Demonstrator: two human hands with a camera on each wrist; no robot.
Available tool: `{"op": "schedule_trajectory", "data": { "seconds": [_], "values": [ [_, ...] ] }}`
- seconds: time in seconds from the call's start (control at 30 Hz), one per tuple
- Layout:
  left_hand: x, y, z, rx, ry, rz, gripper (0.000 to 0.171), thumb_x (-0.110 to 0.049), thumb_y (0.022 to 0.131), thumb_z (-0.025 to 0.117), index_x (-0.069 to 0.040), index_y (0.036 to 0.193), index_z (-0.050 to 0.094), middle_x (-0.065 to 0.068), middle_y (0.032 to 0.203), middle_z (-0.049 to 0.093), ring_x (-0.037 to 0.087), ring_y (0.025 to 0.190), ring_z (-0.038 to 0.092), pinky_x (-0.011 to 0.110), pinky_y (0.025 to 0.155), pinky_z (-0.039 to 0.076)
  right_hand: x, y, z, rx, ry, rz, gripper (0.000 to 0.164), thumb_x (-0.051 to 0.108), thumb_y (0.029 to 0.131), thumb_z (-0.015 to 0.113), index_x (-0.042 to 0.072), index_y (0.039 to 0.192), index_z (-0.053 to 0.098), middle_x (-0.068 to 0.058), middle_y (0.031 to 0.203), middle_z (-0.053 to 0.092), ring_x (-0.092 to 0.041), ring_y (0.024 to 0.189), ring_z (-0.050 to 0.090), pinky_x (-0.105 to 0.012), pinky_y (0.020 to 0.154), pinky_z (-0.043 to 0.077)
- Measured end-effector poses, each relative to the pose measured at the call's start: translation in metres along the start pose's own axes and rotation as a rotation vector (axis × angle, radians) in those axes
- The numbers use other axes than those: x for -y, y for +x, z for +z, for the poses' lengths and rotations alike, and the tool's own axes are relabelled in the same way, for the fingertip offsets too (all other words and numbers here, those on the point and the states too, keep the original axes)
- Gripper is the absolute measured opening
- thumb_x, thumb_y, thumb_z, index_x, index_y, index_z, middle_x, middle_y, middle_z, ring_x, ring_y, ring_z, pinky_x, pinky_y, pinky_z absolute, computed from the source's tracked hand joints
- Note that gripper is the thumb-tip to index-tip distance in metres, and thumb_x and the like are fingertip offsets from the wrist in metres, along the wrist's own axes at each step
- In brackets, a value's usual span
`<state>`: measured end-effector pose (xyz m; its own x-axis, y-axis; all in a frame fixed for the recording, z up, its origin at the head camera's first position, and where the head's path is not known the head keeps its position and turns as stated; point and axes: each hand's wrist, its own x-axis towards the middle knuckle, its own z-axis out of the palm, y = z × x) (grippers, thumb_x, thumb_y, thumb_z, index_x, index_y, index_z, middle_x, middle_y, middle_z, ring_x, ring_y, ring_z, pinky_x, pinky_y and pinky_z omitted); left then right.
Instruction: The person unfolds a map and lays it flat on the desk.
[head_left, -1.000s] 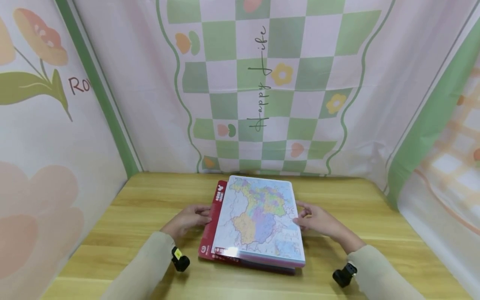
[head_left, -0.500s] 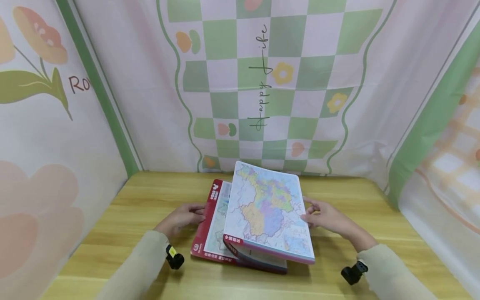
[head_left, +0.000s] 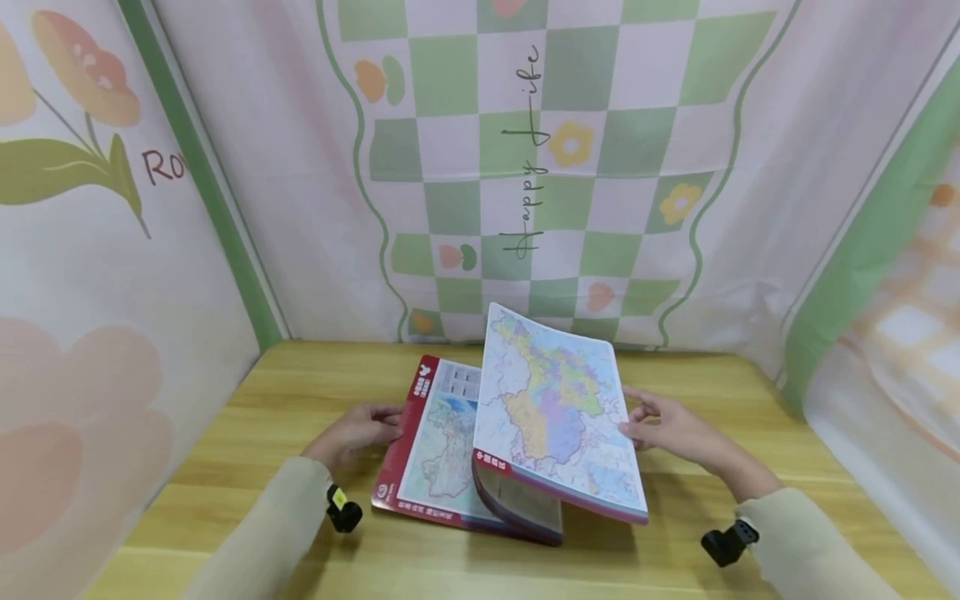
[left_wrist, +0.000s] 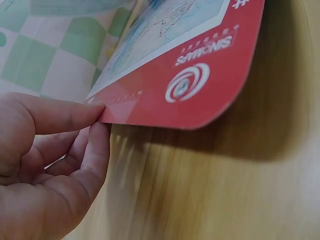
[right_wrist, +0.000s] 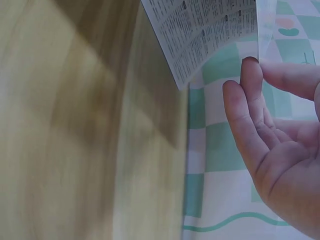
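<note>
A glossy folded map (head_left: 558, 408) spreads between both hands in the head view, its upper panel lifted and slanting above a red-bordered lower panel (head_left: 442, 454). Under the raised panel a curved fold shows. My left hand (head_left: 356, 433) pinches the red left edge; in the left wrist view thumb and forefinger clasp the red border (left_wrist: 150, 107), which is raised off the wood. At the opposite side my right hand (head_left: 671, 429) pinches the upper panel's right edge. Small print covers that panel's underside (right_wrist: 205, 35) in the right wrist view.
The map lies over a wooden table (head_left: 262, 417). Behind it hangs a green-and-white checked curtain (head_left: 510, 196), close to the table's back edge. Printed fabric (head_left: 75, 275) stands at the left, and more fabric (head_left: 885, 350) at the right.
My right hand has moved right, drawing the upper panel up and away from the lower one. My left hand has shifted slightly left with the red edge, so more of the lower panel shows.
</note>
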<state>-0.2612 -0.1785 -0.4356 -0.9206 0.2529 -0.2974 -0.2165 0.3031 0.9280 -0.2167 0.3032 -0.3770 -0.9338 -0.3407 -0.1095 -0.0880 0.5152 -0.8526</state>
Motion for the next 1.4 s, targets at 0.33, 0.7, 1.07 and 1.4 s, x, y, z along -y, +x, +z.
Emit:
{"op": "schedule_trajectory", "data": {
  "seconds": [0.33, 0.7, 1.07, 1.4],
  "values": [
    [0.004, -0.006, -0.019, -0.039, 0.057, -0.037, 0.050, -0.005, 0.095, 0.064, 0.002, 0.142, 0.051, 0.018, 0.130, 0.063, 0.031, 0.114, 0.062, 0.046, 0.093, 0.054, 0.000, -0.007, -0.014, -0.004, 0.012, -0.015, 0.080, 0.017, 0.099, 0.065, -0.008, 0.156, 0.013, -0.019, 0.103, 0.054, -0.029, 0.090, 0.067, -0.038, 0.080, 0.060],
    [0.008, -0.014, -0.037, -0.097, 0.127, -0.051, 0.047, -0.007, 0.097, 0.060, 0.003, 0.142, 0.051, 0.020, 0.131, 0.061, 0.030, 0.109, 0.062, 0.043, 0.089, 0.055, -0.010, -0.016, -0.024, -0.020, -0.004, 0.009, 0.081, 0.019, 0.099, 0.065, -0.007, 0.156, 0.014, -0.018, 0.104, 0.056, -0.028, 0.090, 0.067, -0.040, 0.081, 0.059],
    [0.008, -0.022, -0.052, -0.146, 0.176, -0.058, 0.049, -0.010, 0.098, 0.059, 0.003, 0.144, 0.048, 0.024, 0.136, 0.055, 0.034, 0.114, 0.058, 0.050, 0.094, 0.051, -0.022, -0.023, -0.036, -0.027, -0.036, -0.002, 0.078, 0.019, 0.099, 0.065, -0.009, 0.155, 0.018, -0.019, 0.104, 0.056, -0.026, 0.090, 0.068, -0.038, 0.080, 0.060],
    [0.011, -0.023, -0.065, -0.191, 0.185, -0.100, 0.050, -0.011, 0.101, 0.054, 0.001, 0.148, 0.043, 0.026, 0.143, 0.048, 0.039, 0.123, 0.050, 0.054, 0.097, 0.048, -0.030, -0.033, -0.047, -0.027, -0.050, 0.018, 0.078, 0.018, 0.099, 0.064, -0.010, 0.154, 0.017, -0.019, 0.105, 0.056, -0.025, 0.089, 0.067, -0.038, 0.079, 0.060]
  ]
}}
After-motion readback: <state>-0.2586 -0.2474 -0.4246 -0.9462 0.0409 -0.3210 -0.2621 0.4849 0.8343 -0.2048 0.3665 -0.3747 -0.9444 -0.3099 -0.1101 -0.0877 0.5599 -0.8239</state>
